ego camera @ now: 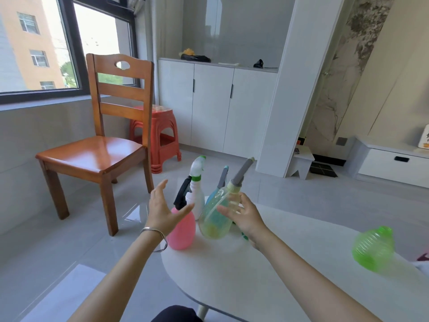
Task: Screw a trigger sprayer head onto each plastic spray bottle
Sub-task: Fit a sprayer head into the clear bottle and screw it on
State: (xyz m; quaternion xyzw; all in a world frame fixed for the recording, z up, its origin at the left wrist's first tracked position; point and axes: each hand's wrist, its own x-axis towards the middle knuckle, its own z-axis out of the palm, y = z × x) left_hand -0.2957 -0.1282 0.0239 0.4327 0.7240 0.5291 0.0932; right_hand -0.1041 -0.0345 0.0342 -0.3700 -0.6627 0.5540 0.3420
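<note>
A wooden chair stands on the floor to the left beyond the white worktop. A red plastic stool is behind the chair, and white cabinets run along the far wall. Near the worktop's far left end four bottles crowd together. A pink bottle with a black sprayer head is nearest. Just behind it is a white bottle with a white and green head. A blue bottle with a grey trigger is mostly hidden behind the yellow bottle. A ribbed green bottle, blurred, sits well apart at the right edge with no head visible on it.

The yellow bottle is translucent, with a pale cap and a grey sprayer head. A dip tube shows through its wall. Its base is on the worktop just beside the pink bottle, and its long axis leans, with the head pointing up and to the right, away from the camera.

The right hand lies against this bottle's right side, fingers spread and nearly straight across its front and thumb raised by the neck. A small green thing is partly hidden beneath the hand. The left hand, with a silver bracelet on the wrist, hovers with fingers splayed in front of the pink bottle's head and holds nothing.
</note>
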